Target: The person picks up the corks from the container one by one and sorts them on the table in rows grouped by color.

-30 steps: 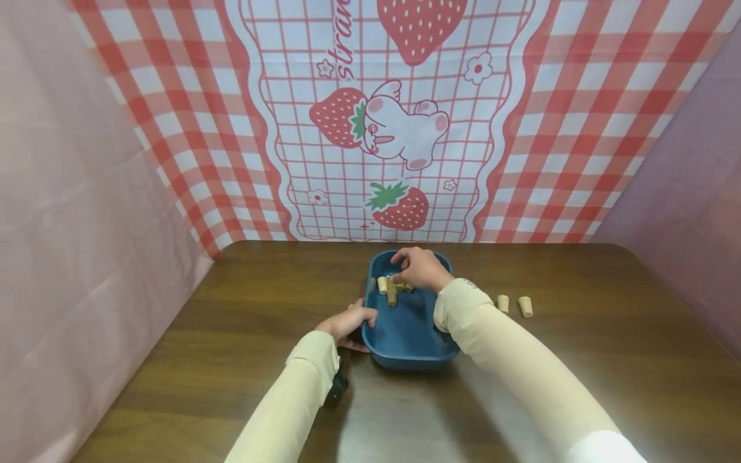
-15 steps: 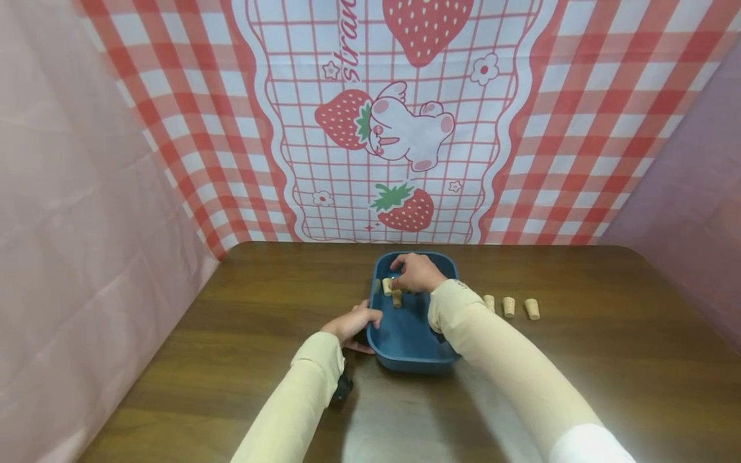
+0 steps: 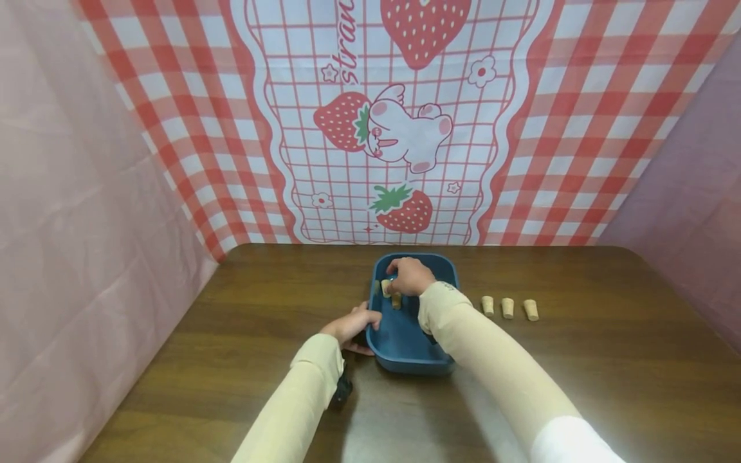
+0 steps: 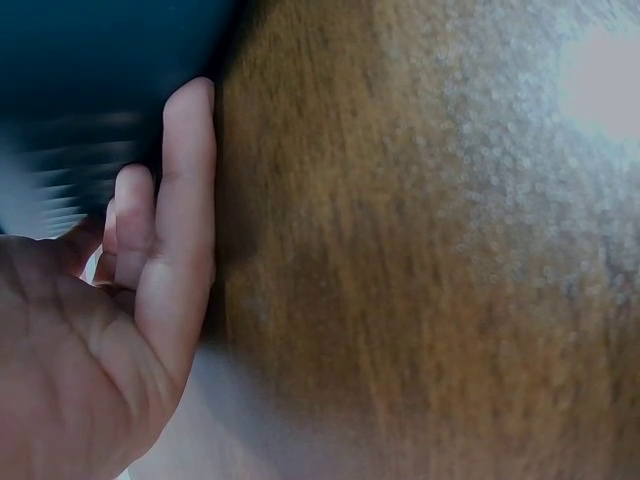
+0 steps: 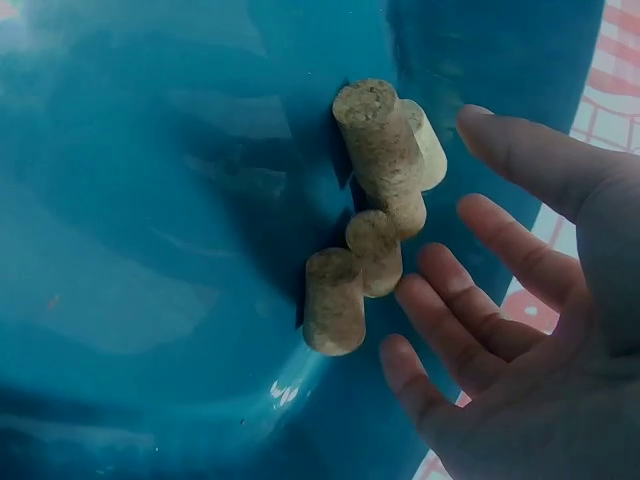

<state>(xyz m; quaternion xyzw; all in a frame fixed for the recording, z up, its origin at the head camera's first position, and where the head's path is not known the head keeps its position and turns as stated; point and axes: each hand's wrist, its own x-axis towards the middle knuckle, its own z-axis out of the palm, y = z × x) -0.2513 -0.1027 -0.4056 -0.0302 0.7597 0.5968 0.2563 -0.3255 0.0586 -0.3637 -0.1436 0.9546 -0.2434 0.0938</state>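
A red-checked cloth (image 3: 405, 128) with strawberries hangs behind a brown wooden table (image 3: 272, 289), where a blue tray (image 3: 413, 368) stands.

The corks (image 5: 335, 310) in the tray are stubby and speckled brown, one paler than the rest; in the right wrist view they form an uneven row, some touching. Three light, tapered corks (image 3: 507, 308) stand or lie in a row on the table, right of the tray.

A second ago the right sleeve (image 3: 486, 347) hid the nearest of those three; the arm has since shifted left, and all three show.

The left hand (image 3: 353, 326) grips the tray's left side, thumb over the rim, fingers along the outer wall. The right hand (image 3: 412, 276) reaches in from above, fingers loosely spread just beside the corks, grasping nothing.
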